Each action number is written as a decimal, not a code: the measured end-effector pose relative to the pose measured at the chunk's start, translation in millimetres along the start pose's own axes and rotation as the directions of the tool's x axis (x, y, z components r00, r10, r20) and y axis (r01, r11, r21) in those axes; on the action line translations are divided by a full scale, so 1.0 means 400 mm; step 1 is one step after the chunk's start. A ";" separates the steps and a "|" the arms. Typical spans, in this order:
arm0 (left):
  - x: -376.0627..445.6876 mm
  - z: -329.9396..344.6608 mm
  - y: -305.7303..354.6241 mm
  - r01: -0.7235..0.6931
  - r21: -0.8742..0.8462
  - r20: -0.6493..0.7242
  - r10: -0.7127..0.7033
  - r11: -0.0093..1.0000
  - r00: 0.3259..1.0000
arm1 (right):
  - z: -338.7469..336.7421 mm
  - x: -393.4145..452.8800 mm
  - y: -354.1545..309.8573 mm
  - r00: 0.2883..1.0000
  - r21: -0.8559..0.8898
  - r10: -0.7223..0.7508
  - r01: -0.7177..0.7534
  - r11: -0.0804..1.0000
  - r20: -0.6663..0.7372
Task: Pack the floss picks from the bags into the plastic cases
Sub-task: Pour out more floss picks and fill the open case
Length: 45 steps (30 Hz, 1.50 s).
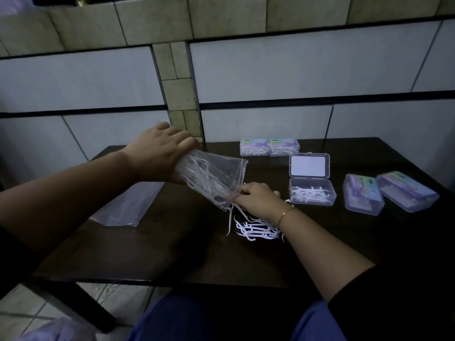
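Observation:
My left hand (157, 153) grips the closed end of a clear plastic bag (216, 175) and holds it tilted, mouth down, above the dark table (147, 242). White floss picks show inside the bag. My right hand (256, 195) pinches the bag's lower mouth. Beneath that hand a pile of loose floss picks (256, 230) lies on the table. An open clear case (312, 191) stands to the right with several picks in its base and its lid (309, 167) flipped back.
An empty flat plastic bag (128, 205) lies at the table's left. Two closed filled cases (269, 146) sit at the back by the tiled wall. Two more closed cases (389, 193) lie at the right. The table's front edge is close to my knees.

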<state>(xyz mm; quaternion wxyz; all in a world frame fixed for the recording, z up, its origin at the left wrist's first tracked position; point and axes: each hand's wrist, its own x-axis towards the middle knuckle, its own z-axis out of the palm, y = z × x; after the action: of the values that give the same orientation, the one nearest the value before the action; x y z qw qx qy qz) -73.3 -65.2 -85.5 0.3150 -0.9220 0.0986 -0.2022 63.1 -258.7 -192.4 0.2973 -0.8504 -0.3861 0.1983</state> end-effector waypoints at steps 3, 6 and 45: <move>0.007 -0.007 0.001 -0.020 -0.001 -0.012 0.020 1.000 1.000 | 0.002 -0.006 -0.016 1.000 0.049 -0.005 0.005 0.999 0.006; 0.005 -0.005 -0.006 -0.025 0.003 -0.003 0.025 1.000 1.000 | 0.004 0.002 0.001 0.999 0.048 -0.032 0.032 0.998 -0.015; 0.015 -0.019 -0.023 -0.030 0.009 -0.003 0.030 1.000 1.000 | 0.002 0.030 0.006 0.998 0.397 0.023 0.004 0.918 -0.062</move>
<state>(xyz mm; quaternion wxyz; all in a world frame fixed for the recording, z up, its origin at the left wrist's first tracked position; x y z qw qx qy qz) -70.8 -63.9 -72.2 0.3217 -0.9188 0.1119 -0.1994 71.6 -250.4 -196.0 0.4750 -0.7805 -0.3237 0.2459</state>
